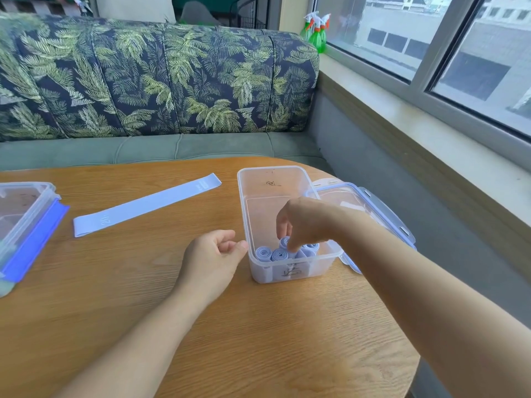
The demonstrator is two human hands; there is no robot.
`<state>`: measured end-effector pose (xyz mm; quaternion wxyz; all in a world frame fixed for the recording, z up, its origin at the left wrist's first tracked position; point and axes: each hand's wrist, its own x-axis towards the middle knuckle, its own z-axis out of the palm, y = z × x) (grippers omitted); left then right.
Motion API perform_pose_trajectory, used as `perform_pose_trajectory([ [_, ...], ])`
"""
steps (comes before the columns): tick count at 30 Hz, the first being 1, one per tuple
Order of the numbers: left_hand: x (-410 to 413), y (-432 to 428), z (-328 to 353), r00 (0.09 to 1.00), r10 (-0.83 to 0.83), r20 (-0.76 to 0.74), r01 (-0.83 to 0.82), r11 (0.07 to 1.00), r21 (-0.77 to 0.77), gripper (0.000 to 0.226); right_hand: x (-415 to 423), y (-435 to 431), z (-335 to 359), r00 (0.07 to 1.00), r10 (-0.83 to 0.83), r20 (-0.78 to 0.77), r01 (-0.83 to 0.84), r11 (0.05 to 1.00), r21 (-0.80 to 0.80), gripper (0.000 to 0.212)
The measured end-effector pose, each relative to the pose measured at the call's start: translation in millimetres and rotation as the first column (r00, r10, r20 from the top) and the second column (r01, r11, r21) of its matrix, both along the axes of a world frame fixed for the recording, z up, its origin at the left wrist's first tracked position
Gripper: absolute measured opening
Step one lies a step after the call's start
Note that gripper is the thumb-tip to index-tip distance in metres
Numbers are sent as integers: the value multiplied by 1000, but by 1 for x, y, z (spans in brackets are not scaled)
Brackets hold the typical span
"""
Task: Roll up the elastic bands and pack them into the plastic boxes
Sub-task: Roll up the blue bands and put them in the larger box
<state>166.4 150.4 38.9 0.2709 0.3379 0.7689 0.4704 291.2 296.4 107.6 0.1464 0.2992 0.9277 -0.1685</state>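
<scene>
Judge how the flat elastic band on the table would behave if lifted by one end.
The flat band looks thin and lies flush on the table, so it would probably droop. Likely light too. The rolled bands in the box suggest it curls easily.

A round-edged wooden table [172,326] filled the lower frame. Behind it stood a sofa [158,79] with a dark, palm-leaf backrest and a plain green seat [143,149]. At upper right a window [425,90] showed grey buildings [388,27], and green spray bottles [316,31] stood on the sill [373,81] just beside the sofa's corner.
</scene>
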Motion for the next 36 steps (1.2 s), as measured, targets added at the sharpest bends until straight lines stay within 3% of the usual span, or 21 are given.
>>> perform_pose_trajectory([
  [36,-10,-12,8,1000,18,-15,-17,1000,21,36,-3,-4,4,982,-155,-105,146,985,-87,23],
])
